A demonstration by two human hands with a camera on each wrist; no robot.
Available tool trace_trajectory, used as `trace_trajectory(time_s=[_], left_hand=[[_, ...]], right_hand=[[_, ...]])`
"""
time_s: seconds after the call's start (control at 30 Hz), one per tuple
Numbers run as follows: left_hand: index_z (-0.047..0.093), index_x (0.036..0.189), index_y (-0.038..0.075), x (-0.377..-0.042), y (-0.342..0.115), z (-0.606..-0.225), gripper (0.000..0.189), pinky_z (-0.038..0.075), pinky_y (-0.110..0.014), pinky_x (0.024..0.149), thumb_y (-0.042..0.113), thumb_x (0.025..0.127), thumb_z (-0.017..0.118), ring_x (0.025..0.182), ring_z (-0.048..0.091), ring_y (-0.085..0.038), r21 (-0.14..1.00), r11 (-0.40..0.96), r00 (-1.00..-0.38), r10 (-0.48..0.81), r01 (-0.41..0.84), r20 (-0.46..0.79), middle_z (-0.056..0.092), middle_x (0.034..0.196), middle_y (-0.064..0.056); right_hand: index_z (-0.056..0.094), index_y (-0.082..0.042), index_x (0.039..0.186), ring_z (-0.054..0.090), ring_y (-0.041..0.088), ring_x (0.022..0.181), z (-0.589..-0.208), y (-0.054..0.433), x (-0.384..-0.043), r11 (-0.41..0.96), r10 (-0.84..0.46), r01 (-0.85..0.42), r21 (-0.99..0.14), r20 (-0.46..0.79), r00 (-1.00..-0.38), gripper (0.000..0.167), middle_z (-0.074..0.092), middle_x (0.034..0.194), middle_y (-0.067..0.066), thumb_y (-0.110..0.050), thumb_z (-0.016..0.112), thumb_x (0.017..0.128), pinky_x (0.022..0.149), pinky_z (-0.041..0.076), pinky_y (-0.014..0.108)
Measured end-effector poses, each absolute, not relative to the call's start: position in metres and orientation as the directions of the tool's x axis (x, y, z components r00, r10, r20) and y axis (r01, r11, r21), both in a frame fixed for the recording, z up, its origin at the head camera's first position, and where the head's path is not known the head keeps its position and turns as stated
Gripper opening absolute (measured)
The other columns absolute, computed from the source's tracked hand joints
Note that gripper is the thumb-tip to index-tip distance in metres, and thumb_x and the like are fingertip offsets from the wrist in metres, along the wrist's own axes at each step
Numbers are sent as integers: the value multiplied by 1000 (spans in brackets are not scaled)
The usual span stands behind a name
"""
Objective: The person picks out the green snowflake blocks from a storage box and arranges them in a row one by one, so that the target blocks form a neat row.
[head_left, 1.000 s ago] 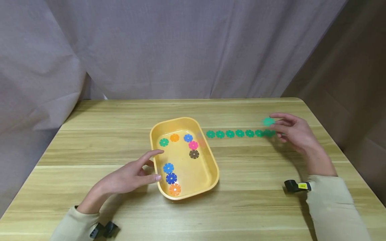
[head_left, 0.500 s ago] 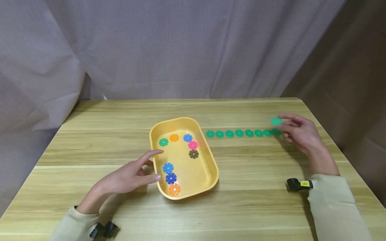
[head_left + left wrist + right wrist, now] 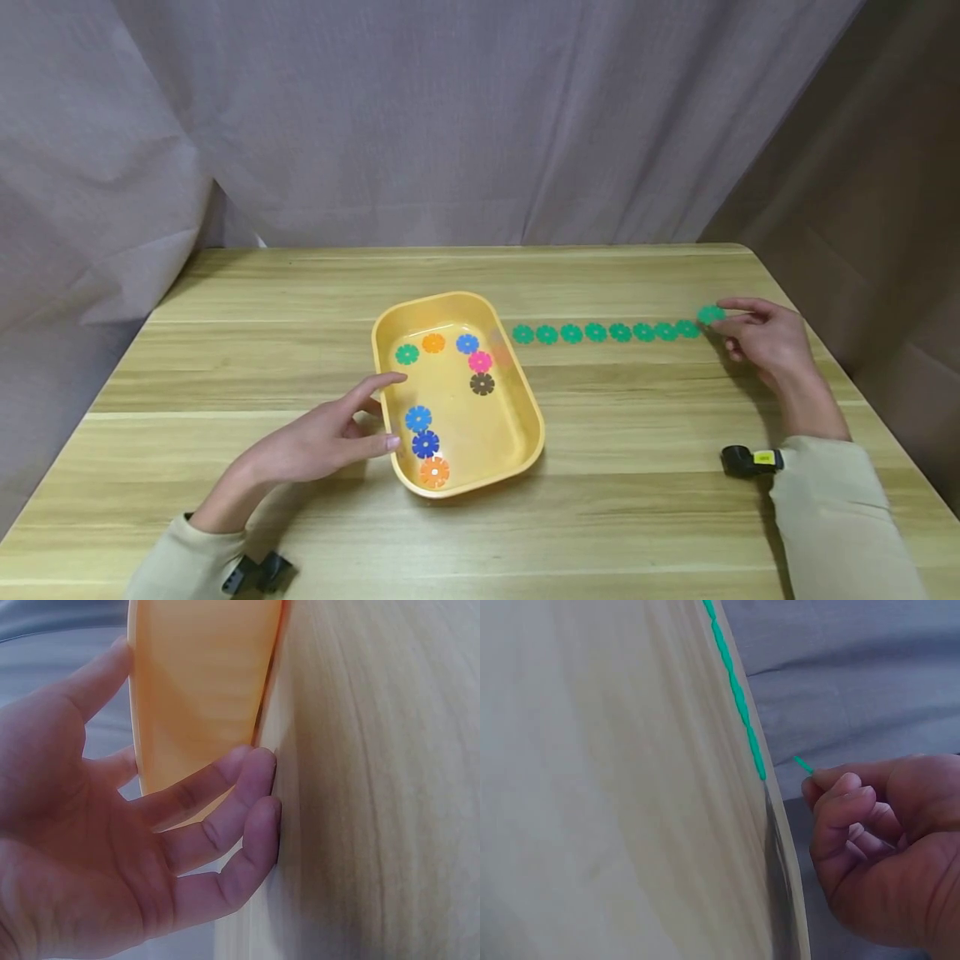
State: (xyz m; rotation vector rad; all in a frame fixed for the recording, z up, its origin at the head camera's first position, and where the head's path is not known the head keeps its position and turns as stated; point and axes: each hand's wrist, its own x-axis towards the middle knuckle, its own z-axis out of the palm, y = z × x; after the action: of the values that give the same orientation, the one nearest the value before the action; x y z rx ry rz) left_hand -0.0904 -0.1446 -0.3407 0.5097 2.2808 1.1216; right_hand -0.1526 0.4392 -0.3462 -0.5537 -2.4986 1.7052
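My right hand (image 3: 768, 337) pinches a green notched plastic disc (image 3: 711, 314) between thumb and fingers, just past the right end of a row of matching green discs (image 3: 596, 332) on the table. In the right wrist view the held disc (image 3: 803, 764) shows edge-on, clear of the tabletop. A yellow plastic tray (image 3: 534, 408) stands left of the row. My left hand (image 3: 322, 437) grips its left side, thumb and index finger over the rim. From the left wrist view, the other fingers (image 3: 259, 772) curl along the tray's outer wall.
Inside the tray lie several loose discs, among them an orange disc (image 3: 435, 472), a pink disc (image 3: 480, 362) and a brown disc (image 3: 482, 384). The wooden table (image 3: 637, 517) meets grey curtains (image 3: 465, 125) at the back and sides.
My right hand has moved right along the row with the green disc and come lower. The row's right end is now uncovered. My left hand and the tray stay put.
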Motion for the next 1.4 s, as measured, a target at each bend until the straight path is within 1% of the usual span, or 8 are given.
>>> trace_trajectory(time_s=[0.1,0.27,0.63,0.77,0.9,1.03,1.23,1.4], left_hand=[[30,162,35,-90,-145,-341,75,54,-40,83,45,101,71,94,71,-19,809,580,-780,548,96,-300,54,146,-24],[30,162,35,-90,-145,-340,74,54,-40,83,45,101,71,96,72,-19,808,581,-782,547,96,-300,55,145,-23],[30,162,35,-90,-145,-340,74,54,-39,84,45,101,71,96,71,-19,806,585,-784,542,93,-303,55,145,-22],[30,162,36,-90,-145,-340,74,54,-39,84,44,101,71,96,71,-20,807,584,-784,541,90,-304,55,145,-23],[30,162,35,-91,-145,-340,74,54,-40,83,44,101,71,96,71,-20,809,580,-782,546,95,-300,55,145,-23],[29,162,35,-92,-145,-340,75,54,-39,84,47,101,71,97,71,-19,805,585,-781,546,97,-303,55,146,-22],[30,161,38,-92,-144,-340,73,54,-39,84,46,101,71,98,71,-19,802,591,-781,541,88,-312,54,147,-22],[29,161,37,-92,-145,-341,74,54,-39,84,46,101,71,98,71,-19,800,593,-780,540,88,-315,54,147,-22]], right_hand=[[64,-17,118,57,4,58,-350,442,-154,402,334,278,-873,-143,-932,22,64,72,-17,-5,68,100,52,50,21],[60,-5,125,57,2,58,-356,447,-155,460,328,285,-841,-137,-935,26,65,70,-20,-2,67,100,52,52,20],[55,7,137,57,3,59,-361,450,-155,524,304,291,-801,-143,-942,39,63,69,-17,-3,66,100,54,52,22],[59,3,130,56,3,57,-356,448,-152,528,327,288,-799,-121,-937,33,62,66,-17,-4,66,99,52,51,23],[64,-19,113,56,5,53,-338,441,-147,535,362,254,-806,-54,-931,16,61,62,-16,-11,67,100,51,49,24],[64,-33,104,57,7,52,-311,424,-142,550,363,177,-816,42,-931,19,61,69,-19,-16,71,100,51,49,24],[71,-35,111,58,6,55,-278,379,-138,585,276,47,-810,144,-950,18,60,82,-18,-22,75,99,54,51,22],[73,-22,118,60,10,59,-260,332,-145,579,151,-50,-814,168,-974,19,61,85,-14,-21,75,99,54,52,25]])
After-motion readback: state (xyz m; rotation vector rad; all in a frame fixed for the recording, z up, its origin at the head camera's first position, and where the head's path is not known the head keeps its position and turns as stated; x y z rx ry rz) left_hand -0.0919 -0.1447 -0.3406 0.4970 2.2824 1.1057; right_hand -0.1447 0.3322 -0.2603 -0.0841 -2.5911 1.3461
